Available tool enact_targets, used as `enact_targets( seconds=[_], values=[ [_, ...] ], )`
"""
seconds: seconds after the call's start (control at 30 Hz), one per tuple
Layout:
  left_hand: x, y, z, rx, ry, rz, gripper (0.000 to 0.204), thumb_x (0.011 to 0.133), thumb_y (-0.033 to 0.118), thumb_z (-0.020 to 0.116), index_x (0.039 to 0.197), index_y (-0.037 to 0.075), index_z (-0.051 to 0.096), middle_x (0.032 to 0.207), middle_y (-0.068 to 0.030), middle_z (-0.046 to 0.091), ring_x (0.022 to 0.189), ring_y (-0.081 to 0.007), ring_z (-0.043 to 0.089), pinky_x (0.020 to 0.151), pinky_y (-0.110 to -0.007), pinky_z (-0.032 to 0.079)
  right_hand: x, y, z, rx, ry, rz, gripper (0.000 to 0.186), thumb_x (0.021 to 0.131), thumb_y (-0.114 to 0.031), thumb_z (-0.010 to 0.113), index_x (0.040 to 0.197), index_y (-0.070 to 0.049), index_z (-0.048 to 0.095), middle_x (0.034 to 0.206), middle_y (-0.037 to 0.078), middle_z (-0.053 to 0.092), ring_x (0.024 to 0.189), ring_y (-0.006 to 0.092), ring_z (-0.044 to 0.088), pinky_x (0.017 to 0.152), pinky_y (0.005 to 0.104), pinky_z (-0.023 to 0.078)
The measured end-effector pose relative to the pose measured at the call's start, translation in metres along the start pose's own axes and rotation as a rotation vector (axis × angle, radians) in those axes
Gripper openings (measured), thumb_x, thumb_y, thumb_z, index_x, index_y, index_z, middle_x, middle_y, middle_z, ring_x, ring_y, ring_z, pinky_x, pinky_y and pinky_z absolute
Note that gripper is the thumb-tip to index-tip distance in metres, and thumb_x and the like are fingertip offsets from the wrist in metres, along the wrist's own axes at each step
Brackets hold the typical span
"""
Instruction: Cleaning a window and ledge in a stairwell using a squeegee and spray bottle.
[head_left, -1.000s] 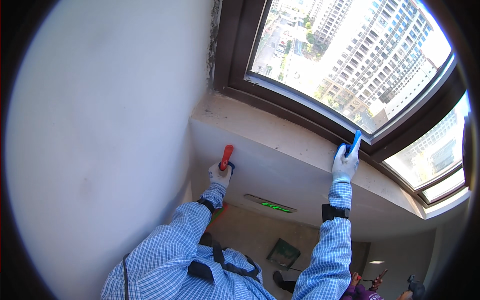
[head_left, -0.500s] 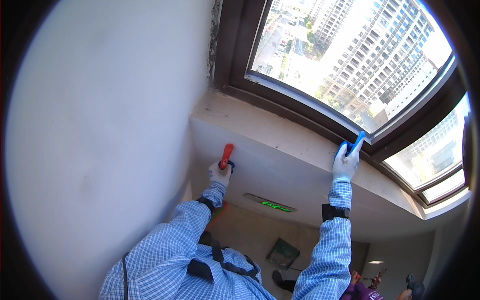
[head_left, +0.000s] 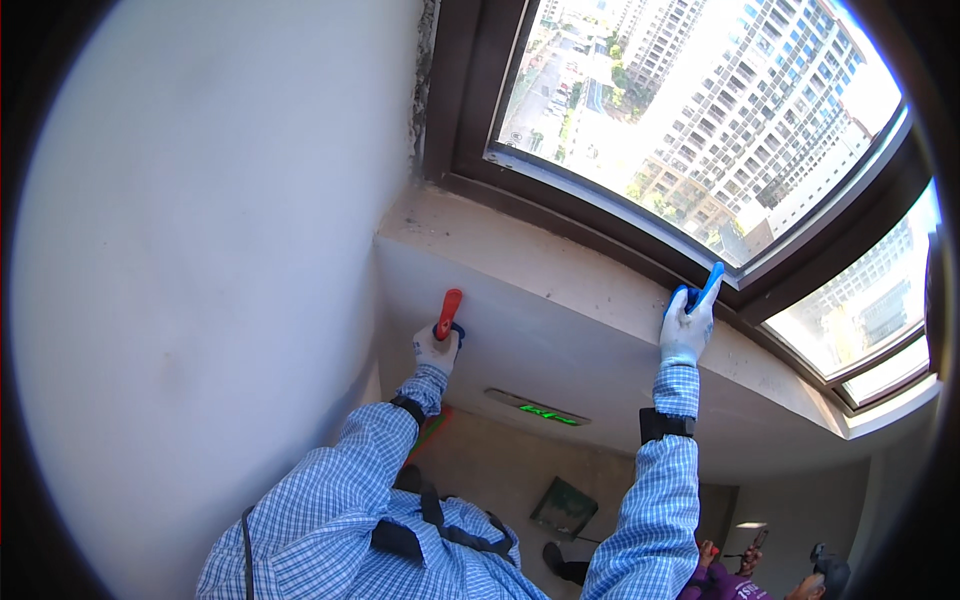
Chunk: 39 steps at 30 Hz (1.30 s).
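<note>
In my left hand (head_left: pixel 437 347), gloved in white and blue, the fingers are wrapped round a red tool (head_left: pixel 449 312) with a rounded upper end. The rest of it is hidden in my grip, so its exact kind does not show. That hand is in front of the white wall below the window sill (head_left: pixel 500 240). Higher up, my gloved right hand (head_left: pixel 688 325) is at the sill's edge, its blue index finger stretched up to the lower corner of the brown window frame (head_left: pixel 600 215). The other fingers are partly curled, and nothing shows in them.
A smooth white wall (head_left: pixel 200 250) rises on my left. A lit green sign (head_left: pixel 545 412) is set in the wall below the sill. On the floor lies a dark green square thing (head_left: pixel 565 507). Another person in purple (head_left: pixel 728 580) is at the lower right.
Both hands keep nearly the same place and pose; the view has shifted very slightly. At the lower right, the other person's hands have moved a little.
</note>
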<state>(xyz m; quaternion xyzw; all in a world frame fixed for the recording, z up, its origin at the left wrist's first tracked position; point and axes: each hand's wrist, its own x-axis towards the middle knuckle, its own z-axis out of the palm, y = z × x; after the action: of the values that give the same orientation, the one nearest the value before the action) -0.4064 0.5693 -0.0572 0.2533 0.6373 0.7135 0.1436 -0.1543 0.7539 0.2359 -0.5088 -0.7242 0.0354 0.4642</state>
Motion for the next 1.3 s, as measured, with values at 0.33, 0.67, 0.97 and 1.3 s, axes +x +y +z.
enact_targets(
  seconds=[0.33,0.67,0.97,1.3],
  values=[
    [-0.002,0.011,0.002,0.026,-0.002,-0.050,0.004,0.084,0.003,0.066,0.081,0.002,0.068,0.067,-0.0055,0.064,0.062,-0.0161,0.063,0.062,-0.032,0.050,-0.001,0.006,-0.003,0.088,0.033,-0.007,0.072,0.093,-0.011,0.052,0.158,-0.018,0.023,0.123,0.014,0.066,0.074,0.0237,0.062,0.079,0.0369,0.053],
    [-0.002,0.009,0.000,-0.004,-0.008,-0.027,0.005,0.084,0.001,0.064,0.081,0.002,0.068,0.068,-0.0036,0.064,0.063,-0.0143,0.062,0.063,-0.031,0.050,-0.001,0.005,-0.003,0.084,0.032,-0.016,0.073,0.092,-0.010,0.053,0.158,-0.017,0.023,0.120,0.015,0.067,0.078,0.0258,0.065,0.081,0.0382,0.053],
    [-0.002,0.014,0.001,0.022,-0.001,-0.004,0.006,0.084,0.000,0.063,0.083,0.001,0.069,0.069,-0.0035,0.064,0.064,-0.0140,0.061,0.063,-0.030,0.050,0.003,0.007,-0.007,-0.077,-0.075,0.043,0.072,0.092,-0.011,0.053,0.158,-0.017,0.024,0.130,0.019,0.063,0.090,0.0315,0.069,0.085,0.0403,0.054],
    [-0.003,0.016,0.000,0.008,-0.008,-0.047,0.006,0.084,-0.001,0.063,0.082,0.001,0.069,0.070,-0.0037,0.065,0.064,-0.0144,0.061,0.063,-0.030,0.050,0.001,-0.001,-0.009,0.015,-0.015,0.043,0.072,0.092,-0.008,0.051,0.158,-0.016,0.023,0.128,0.015,0.064,0.087,0.0269,0.067,0.085,0.0384,0.052]
  ],
)
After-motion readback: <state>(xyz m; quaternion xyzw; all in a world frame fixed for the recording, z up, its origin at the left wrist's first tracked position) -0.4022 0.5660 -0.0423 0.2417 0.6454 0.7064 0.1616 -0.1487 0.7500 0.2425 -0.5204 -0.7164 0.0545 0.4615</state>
